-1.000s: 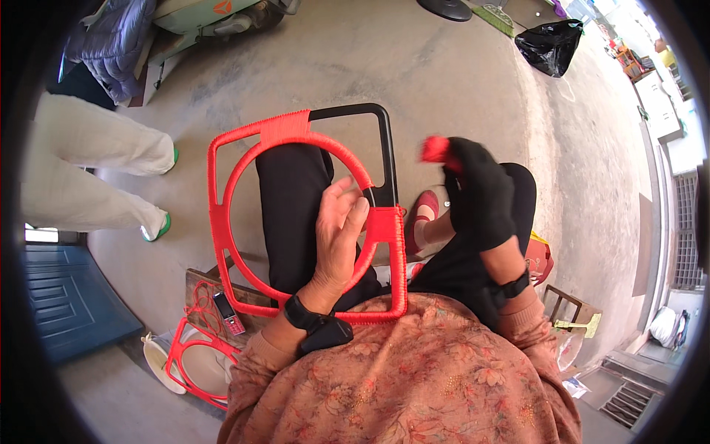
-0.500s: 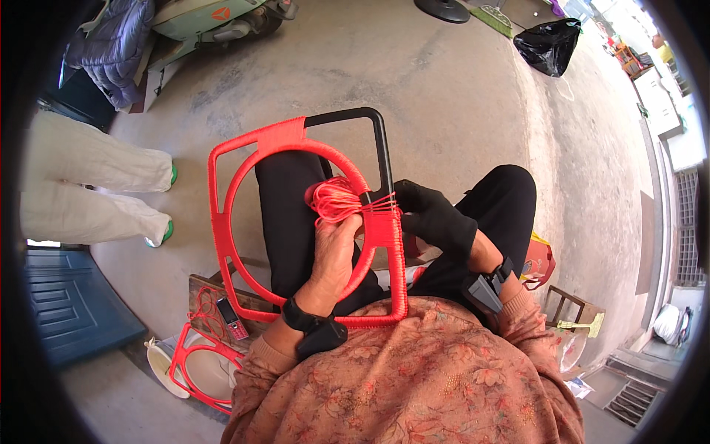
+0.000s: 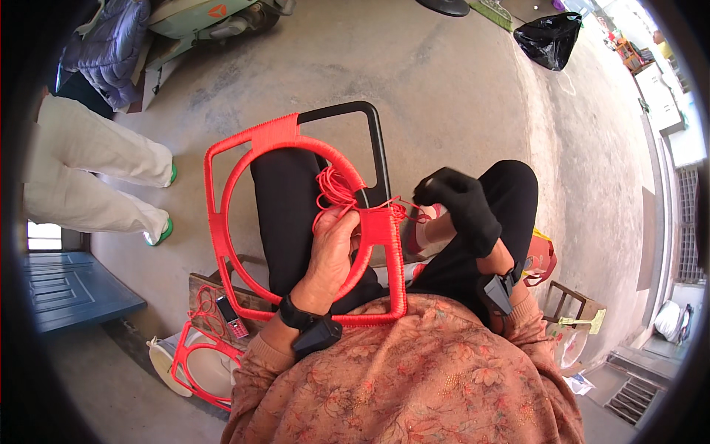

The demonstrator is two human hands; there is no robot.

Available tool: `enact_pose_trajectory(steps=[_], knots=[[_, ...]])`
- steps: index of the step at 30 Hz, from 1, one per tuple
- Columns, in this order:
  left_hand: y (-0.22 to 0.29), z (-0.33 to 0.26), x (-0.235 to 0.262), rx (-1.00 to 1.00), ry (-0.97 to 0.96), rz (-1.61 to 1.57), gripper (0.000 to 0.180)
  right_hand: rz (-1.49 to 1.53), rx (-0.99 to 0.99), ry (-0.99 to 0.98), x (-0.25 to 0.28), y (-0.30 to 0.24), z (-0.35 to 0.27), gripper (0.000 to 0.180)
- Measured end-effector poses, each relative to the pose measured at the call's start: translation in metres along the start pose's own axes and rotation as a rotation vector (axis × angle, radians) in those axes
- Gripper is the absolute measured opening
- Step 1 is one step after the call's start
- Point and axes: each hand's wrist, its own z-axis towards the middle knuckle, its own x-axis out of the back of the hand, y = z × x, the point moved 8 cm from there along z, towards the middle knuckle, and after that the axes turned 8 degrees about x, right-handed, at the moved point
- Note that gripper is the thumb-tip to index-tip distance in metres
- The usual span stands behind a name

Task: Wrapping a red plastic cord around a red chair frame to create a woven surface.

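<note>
A squarish metal frame [image 3: 376,148] with a round inner ring stands tilted over my lap. Red cord is wound tightly around most of it, while its far right corner shows bare black metal. My bare left hand [image 3: 334,250] is closed around the right side of the inner ring. A loose bundle of red cord [image 3: 337,188] sits just beyond its fingers, inside the ring. My right hand [image 3: 464,209], in a black glove, is right of the frame with curled fingers. Slack loops of cord run from the wrapped crosspiece [image 3: 378,226] to its fingertips.
Left of my lap, a wooden surface [image 3: 200,290] holds a mobile phone [image 3: 233,317] and more cord. A second red-wrapped frame [image 3: 194,392] leans by a pale bucket [image 3: 164,362]. A person in pale trousers [image 3: 111,152] stands at left. A black bag [image 3: 549,38] lies far right.
My right hand has moved right and slightly up, away from the frame's edge. The cord strands there went from taut to loose loops. The bundle has loosened, and my left hand keeps its hold.
</note>
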Motion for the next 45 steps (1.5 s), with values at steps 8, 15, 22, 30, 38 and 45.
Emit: enact_pose_trajectory(steps=[8, 15, 22, 30, 38, 45], knots=[[0.002, -0.001, 0.0, -0.039, 0.011, 0.024, 0.019, -0.037, -0.002, -0.215, -0.052, 0.013, 0.002, 0.027], [-0.001, 0.002, 0.001, -0.011, -0.038, -0.051, 0.021, -0.485, 0.026, -0.225, -0.042, 0.006, 0.001, 0.032], [0.013, -0.012, -0.021, 0.037, -0.185, -0.175, 0.026, 0.452, 0.296, 0.368, 0.068, -0.034, -0.065, 0.032], [0.017, -0.017, -0.034, -0.025, -0.27, -0.054, 0.027, 0.811, 0.465, 0.135, 0.171, -0.037, -0.107, 0.026], [0.015, -0.018, -0.039, 0.028, -0.339, -0.029, 0.025, 0.065, -0.116, 0.013, -0.007, -0.017, -0.04, 0.033], [0.006, -0.013, -0.038, 0.142, -0.369, -0.136, 0.023, -0.013, -0.155, -0.032, -0.043, 0.004, -0.019, 0.025]])
